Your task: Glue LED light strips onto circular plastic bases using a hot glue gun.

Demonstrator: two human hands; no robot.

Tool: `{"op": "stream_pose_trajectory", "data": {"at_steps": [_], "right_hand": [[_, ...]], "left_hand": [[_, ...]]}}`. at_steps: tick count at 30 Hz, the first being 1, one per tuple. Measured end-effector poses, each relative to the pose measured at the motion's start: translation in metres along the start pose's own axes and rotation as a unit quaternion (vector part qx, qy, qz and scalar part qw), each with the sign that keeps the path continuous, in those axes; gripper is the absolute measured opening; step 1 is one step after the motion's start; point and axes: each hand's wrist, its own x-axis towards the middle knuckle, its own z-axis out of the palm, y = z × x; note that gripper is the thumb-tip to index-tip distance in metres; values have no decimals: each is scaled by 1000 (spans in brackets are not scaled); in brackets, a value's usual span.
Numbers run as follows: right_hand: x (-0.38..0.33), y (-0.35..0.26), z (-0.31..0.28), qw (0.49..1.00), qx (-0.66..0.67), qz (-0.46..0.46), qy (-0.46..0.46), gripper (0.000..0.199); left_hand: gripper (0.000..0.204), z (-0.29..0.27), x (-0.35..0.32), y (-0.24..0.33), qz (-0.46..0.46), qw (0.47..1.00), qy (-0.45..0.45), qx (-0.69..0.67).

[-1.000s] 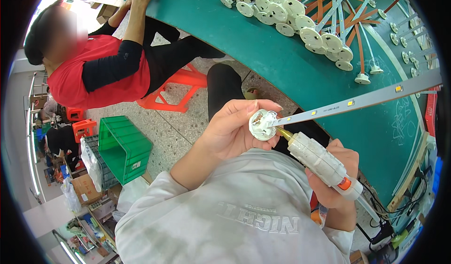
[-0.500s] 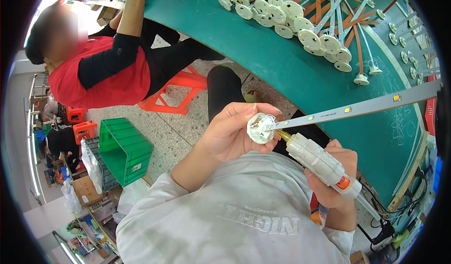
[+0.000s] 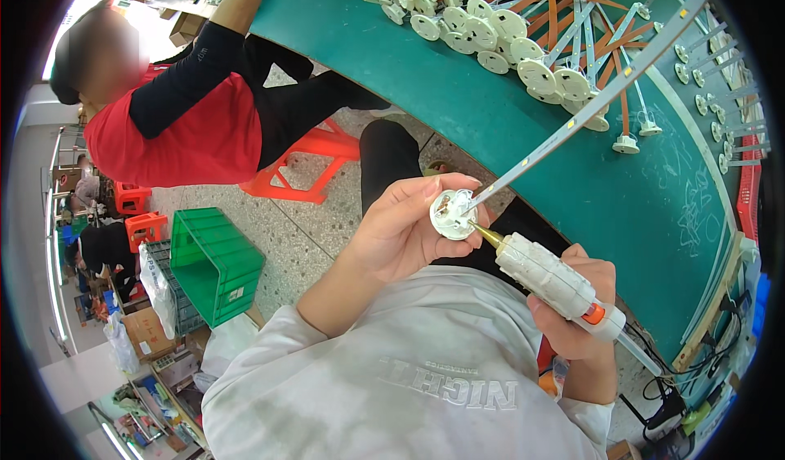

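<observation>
My L fingers pinch the round white base just off ctr toward 3 o'clock, its LED strip running out toward 1-2 o'clock, & my R fingers wrap the glue gun at 4 o'clock. Best to steady the base, nozzle tip close to the strip's foot, w/ a light, even squeeze. Green crate approx 8-9 o'clock, can't tell contents; grey crate beside it, white bag against that

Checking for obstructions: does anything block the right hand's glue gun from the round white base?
Nothing visible does: the right hand holds the glue gun, its nozzle at the edge of the base in the left hand.
</observation>
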Motion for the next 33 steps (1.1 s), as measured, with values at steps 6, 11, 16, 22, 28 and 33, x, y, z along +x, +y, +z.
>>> {"op": "stream_pose_trajectory", "data": {"at_steps": [6,11,16,22,28,33], "right_hand": [[0,0,0,1000,-13,4,0,20],[2,-3,-1,1000,-27,-1,7,17],[2,-3,-2,997,-71,-5,-5,11],[0,-3,-1,991,-134,14,-12,7],[-6,7,-10,975,-211,-26,67,8],[-37,26,-52,855,-430,146,251,16]], "left_hand": [[40,2,2,-1,17,999,-8,44],[36,3,-1,-7,106,980,37,165],[33,0,3,-8,183,949,4,258],[33,3,8,-12,235,939,62,245],[32,1,6,-7,236,924,69,292],[33,-3,7,1,210,942,35,259]]}}
